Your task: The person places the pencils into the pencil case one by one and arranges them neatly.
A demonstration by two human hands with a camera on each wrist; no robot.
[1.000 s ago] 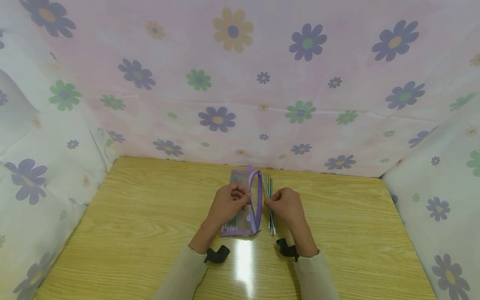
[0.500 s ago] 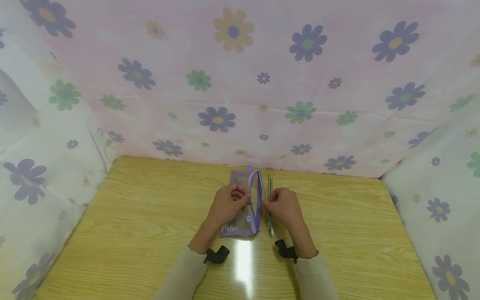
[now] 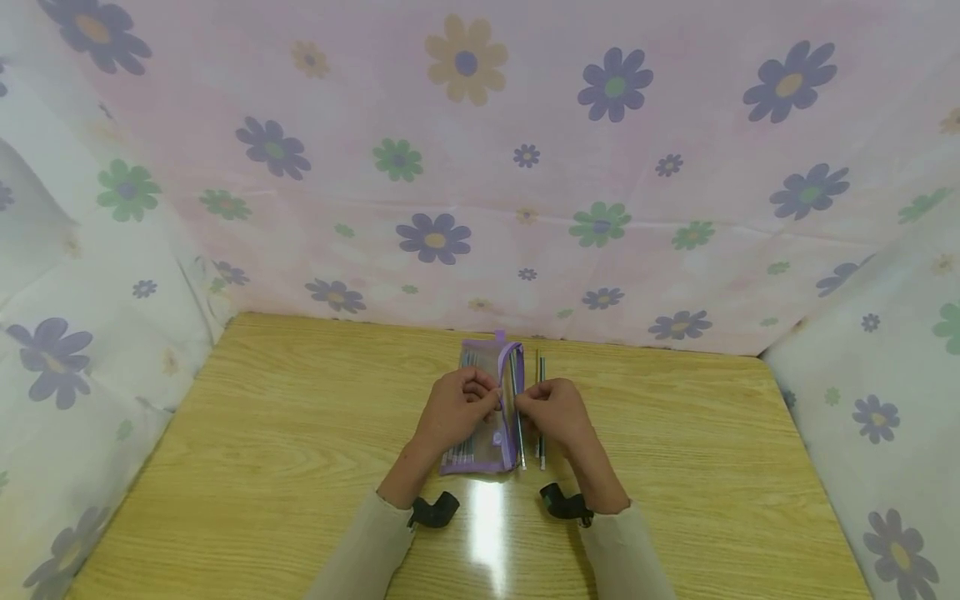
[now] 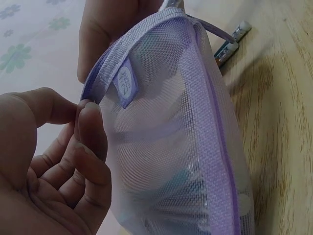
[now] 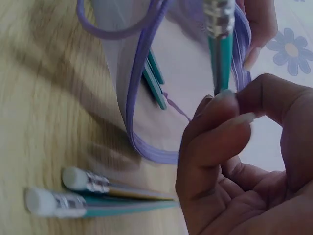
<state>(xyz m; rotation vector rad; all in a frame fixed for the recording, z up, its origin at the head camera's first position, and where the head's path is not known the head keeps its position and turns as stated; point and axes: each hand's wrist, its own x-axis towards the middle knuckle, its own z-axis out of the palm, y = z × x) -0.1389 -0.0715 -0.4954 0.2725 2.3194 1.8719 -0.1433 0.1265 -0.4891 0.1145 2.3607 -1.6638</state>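
Observation:
A purple-edged mesh pencil pouch (image 3: 486, 358) lies on the table, its zipped side gaping toward the right. My left hand (image 3: 459, 408) pinches the zipper edge between thumb and finger, as the left wrist view of the pouch (image 4: 151, 107) shows. My right hand (image 3: 555, 408) pinches a teal striped pencil (image 5: 222, 61) with a metal ferrule, held at the pouch's opening. Inside the mesh are several pencils (image 5: 154, 81). Two more pencils, a teal one (image 5: 102, 206) and a yellowish one (image 5: 132, 188), lie on the table right of the pouch, white erasers toward me.
The wood-grain table (image 3: 300, 433) meets a flower-printed cloth (image 3: 480, 167) at the back and both sides. A black curved piece sits at each wrist, one by the left (image 3: 437, 509) and one by the right (image 3: 562, 502). Light glares on the table in front of the pouch.
My right hand has lifted one pencil from beside the pouch and moved it left to the opening. Two pencils stay on the table. The left hand keeps its place on the zipper edge.

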